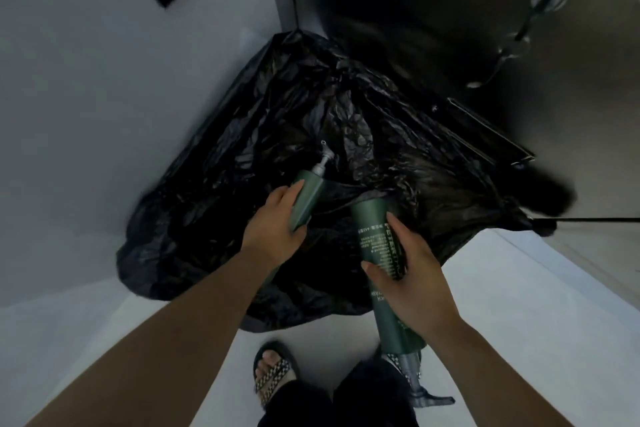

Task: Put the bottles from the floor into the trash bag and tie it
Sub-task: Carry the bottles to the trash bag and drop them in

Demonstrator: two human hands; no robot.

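A: Start at your left hand (273,222): its fingers are wrapped round the smaller green pump bottle (306,199), pump pointing to 12 o'clock over the black trash bag (311,135).

B: And your right hand (412,277)?

A: It is closed round the middle of the bigger green bottle (377,253), thumb on the label, base toward 12 o'clock and pump back at 6 o'clock, near your sandalled foot (273,371).

B: So where is the risk?

A: The bag lies slumped in the corner at 12 o'clock, and I cannot pick out a clear opening. With both of your hands full, nothing holds the mouth apart. Let go now and the 2 bottles may land on the crumpled plastic and roll back onto the floor (145,340).

B: Anything else?

A: A pump nozzle could snag or tear the thin film.
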